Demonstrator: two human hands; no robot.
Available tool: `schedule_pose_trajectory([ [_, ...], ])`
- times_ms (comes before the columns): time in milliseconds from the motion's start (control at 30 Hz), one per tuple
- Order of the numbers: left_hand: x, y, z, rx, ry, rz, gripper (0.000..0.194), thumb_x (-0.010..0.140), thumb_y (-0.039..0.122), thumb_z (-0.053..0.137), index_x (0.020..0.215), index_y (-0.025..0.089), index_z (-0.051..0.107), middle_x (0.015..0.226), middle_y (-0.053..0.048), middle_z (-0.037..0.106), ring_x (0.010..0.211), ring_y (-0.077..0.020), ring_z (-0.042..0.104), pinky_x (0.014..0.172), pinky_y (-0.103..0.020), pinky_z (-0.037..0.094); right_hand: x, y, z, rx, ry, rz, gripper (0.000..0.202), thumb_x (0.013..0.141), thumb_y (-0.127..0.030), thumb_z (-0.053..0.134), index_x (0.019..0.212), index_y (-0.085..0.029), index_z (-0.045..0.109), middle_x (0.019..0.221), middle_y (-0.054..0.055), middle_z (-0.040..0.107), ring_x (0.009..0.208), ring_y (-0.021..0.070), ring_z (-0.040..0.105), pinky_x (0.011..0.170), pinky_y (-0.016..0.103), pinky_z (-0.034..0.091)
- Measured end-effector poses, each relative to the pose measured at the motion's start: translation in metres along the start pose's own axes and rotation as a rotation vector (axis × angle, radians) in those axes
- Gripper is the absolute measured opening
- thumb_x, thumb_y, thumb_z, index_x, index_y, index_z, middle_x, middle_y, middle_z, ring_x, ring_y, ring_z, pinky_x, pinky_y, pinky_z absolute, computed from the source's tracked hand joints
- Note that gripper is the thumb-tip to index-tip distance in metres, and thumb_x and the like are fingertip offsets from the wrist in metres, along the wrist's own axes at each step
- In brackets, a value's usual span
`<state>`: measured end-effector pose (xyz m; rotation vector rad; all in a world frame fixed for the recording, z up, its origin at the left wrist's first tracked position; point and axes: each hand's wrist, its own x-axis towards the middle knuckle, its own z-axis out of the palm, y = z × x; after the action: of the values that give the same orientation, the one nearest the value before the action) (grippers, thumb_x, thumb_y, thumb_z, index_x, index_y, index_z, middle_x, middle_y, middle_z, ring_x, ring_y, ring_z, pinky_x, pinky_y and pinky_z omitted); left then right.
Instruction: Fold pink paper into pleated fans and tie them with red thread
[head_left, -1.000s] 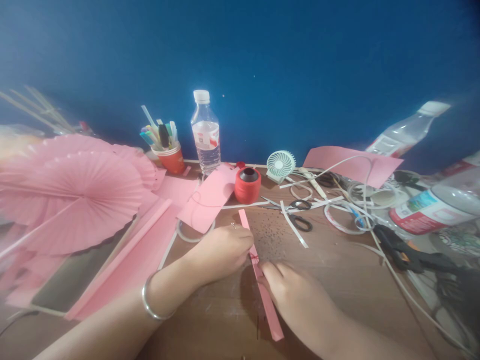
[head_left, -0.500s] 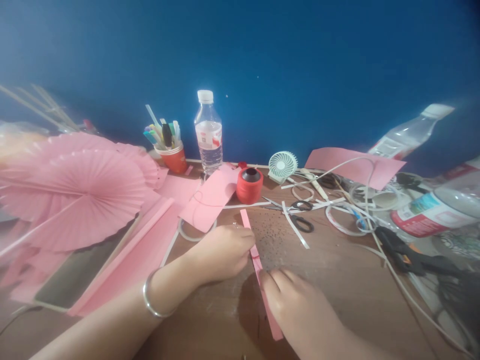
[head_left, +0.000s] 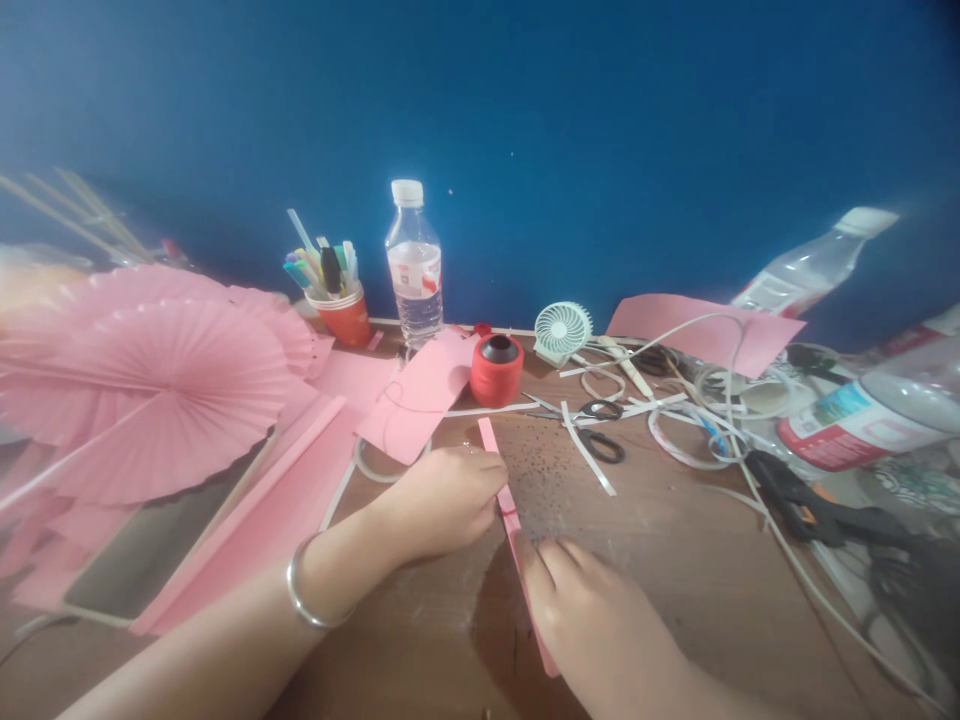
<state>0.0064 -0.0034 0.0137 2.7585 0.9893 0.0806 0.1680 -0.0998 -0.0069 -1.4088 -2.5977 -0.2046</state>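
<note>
A narrow folded strip of pink paper runs lengthwise in front of me, its far end beyond my left hand and its near end below my right. My left hand, with a ring and a bangle at the wrist, is closed with its fingertips on the strip's upper half. Lower down, my right hand is closed over the strip's near half, hiding part of it; its thumb is out of sight. A red spool-like roll with a dark centre stands just past the strip's far end.
Large pink pleated paper fans cover the left side. Scissors lie among white paper strips at right. Behind are a water bottle, a cup of pens and a small fan. A glue gun and bottles crowd the right.
Both hands keep their places on the pink strip. My right hand covers slightly more of its near end, and the whole view has shifted very slightly.
</note>
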Motion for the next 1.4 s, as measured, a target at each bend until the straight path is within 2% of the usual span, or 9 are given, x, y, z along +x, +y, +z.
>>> schedule_pose_trajectory([
  [200,0.001,0.0,-0.001,-0.01,0.008,0.011,0.012,0.071,0.011,0.04,0.068,0.017,0.05,0.07,-0.002,0.058,0.066,-0.0159,0.055,0.058,-0.027,0.043,0.001,-0.001,0.002,0.023,-0.011,0.016,0.024,0.057,-0.007,0.066,0.079,-0.014,0.059,0.06,0.001,0.057,0.051,0.0179,0.056,0.039,0.027,0.043],
  [367,0.0,0.0,0.0,-0.005,0.021,0.022,0.013,0.072,0.011,0.04,0.07,0.016,0.052,0.072,-0.002,0.058,0.067,-0.0159,0.055,0.059,-0.027,0.043,0.003,0.002,0.008,0.019,-0.019,0.009,0.022,0.061,-0.001,0.059,0.079,-0.015,0.057,0.061,0.001,0.057,0.052,0.0176,0.056,0.043,0.027,0.042],
  [600,0.001,0.0,0.001,0.001,0.012,0.014,0.014,0.071,0.012,0.04,0.071,0.016,0.053,0.072,-0.003,0.059,0.068,-0.016,0.056,0.059,-0.027,0.044,0.003,0.003,0.015,-0.023,-0.008,0.0,0.038,0.064,0.004,0.048,0.098,-0.011,0.056,0.062,0.003,0.057,0.053,0.0163,0.056,0.045,0.026,0.039],
  [933,-0.002,0.0,0.009,0.073,0.06,0.035,0.014,0.07,0.012,0.04,0.071,0.015,0.053,0.073,-0.003,0.058,0.065,-0.0159,0.054,0.056,-0.027,0.041,0.004,0.004,0.019,-0.023,0.093,-0.019,0.03,0.066,0.004,0.041,0.087,-0.012,0.055,0.056,0.002,0.055,0.048,0.0155,0.052,0.045,0.027,0.034],
  [1133,-0.001,-0.001,0.011,0.093,0.099,0.118,0.012,0.07,0.011,0.042,0.065,0.016,0.052,0.069,-0.001,0.055,0.065,-0.0152,0.051,0.058,-0.028,0.04,0.007,0.016,0.015,0.037,0.196,-0.006,0.026,0.066,0.006,0.04,0.067,-0.018,0.05,0.054,0.001,0.052,0.048,0.0162,0.05,0.048,0.027,0.03],
  [1333,-0.002,-0.002,0.013,0.087,0.125,0.144,0.012,0.069,0.01,0.042,0.064,0.016,0.05,0.067,-0.001,0.054,0.062,-0.0143,0.05,0.055,-0.028,0.038,0.006,0.021,0.019,0.104,0.191,0.003,0.024,0.069,0.002,0.04,0.066,-0.018,0.054,0.055,0.001,0.053,0.05,0.0162,0.05,0.05,0.027,0.028],
  [1400,-0.001,-0.004,0.015,0.084,0.144,0.168,0.013,0.071,0.011,0.041,0.064,0.016,0.051,0.066,-0.001,0.054,0.063,-0.0146,0.05,0.056,-0.028,0.039,0.007,0.022,0.021,0.175,0.183,0.045,0.023,0.071,-0.001,0.041,0.067,-0.018,0.056,0.056,0.001,0.055,0.05,0.0157,0.051,0.05,0.027,0.029],
])
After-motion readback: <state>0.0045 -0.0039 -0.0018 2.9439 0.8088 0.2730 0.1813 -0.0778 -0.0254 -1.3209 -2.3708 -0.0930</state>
